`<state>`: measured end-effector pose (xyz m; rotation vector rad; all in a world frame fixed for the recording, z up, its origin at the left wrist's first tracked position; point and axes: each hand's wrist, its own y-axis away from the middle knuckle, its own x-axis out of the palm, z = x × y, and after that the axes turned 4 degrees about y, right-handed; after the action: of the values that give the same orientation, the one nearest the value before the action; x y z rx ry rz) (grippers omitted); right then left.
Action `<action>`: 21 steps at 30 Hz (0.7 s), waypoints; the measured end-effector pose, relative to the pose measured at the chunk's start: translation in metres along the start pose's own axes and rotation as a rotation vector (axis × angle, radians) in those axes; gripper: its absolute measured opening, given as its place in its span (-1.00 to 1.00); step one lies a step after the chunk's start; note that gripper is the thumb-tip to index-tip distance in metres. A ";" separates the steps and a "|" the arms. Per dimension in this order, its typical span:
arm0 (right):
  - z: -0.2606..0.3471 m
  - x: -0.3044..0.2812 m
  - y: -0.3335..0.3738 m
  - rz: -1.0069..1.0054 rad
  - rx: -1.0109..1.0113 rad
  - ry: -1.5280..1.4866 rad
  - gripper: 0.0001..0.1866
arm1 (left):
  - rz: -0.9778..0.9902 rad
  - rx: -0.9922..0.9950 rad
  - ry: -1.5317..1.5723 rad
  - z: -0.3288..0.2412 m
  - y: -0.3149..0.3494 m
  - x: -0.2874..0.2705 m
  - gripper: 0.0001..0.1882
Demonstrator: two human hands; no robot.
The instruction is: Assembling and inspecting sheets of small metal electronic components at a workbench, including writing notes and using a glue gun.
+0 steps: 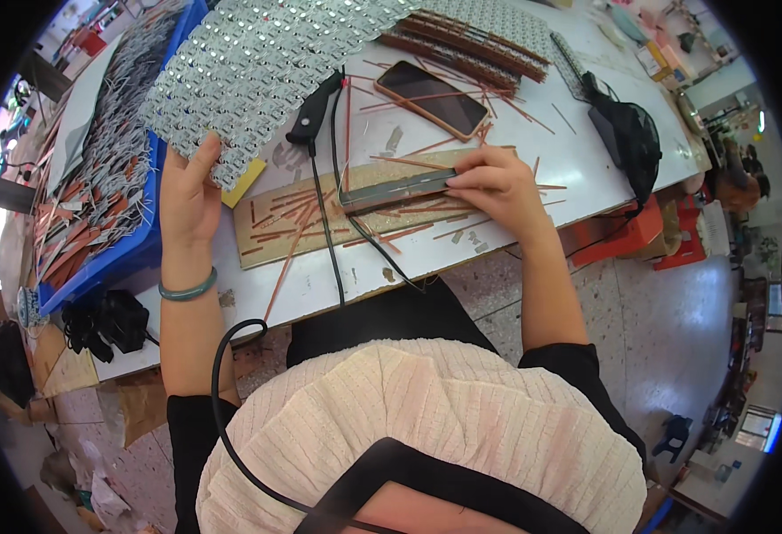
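Observation:
My left hand (188, 191) grips the near corner of a large silvery sheet made of rows of small metal pieces (257, 80), its thumb on top. The sheet is raised and tilted over the table's left side. My right hand (500, 189) pinches the right end of a long, narrow grey bar (395, 190). The bar lies over a tan board (266, 240) strewn with thin reddish-brown strips (298, 209). A black-handled tool with a cord (313, 111) rests between the sheet and the bar. Under the sheet's corner a yellow piece (247, 182) shows.
A blue bin (142, 236) full of grey and reddish scraps stands at the left. A phone (433, 98) lies beyond the bar. Brown strip bundles (462, 53) are stacked farther back. A black mesh bag (627, 138) sits at the right. Black cables cross the table's near edge.

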<state>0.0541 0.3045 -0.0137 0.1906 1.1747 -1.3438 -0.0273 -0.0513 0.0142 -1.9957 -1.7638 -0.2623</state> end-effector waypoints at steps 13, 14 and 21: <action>-0.095 -0.066 0.018 -0.394 0.598 0.146 -0.86 | 0.148 -0.012 0.010 0.003 0.015 0.024 -0.36; -0.092 -0.062 0.013 -0.369 0.617 0.179 -0.84 | 0.168 -0.015 0.018 0.003 0.015 0.023 -0.37; -0.113 -0.032 -0.020 -0.200 0.542 0.075 -0.82 | 0.048 0.024 0.040 0.004 0.014 0.013 -0.46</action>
<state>-0.0171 0.3987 -0.0326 0.5260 0.8830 -1.8290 -0.0123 -0.0389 0.0139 -1.9994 -1.6842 -0.2618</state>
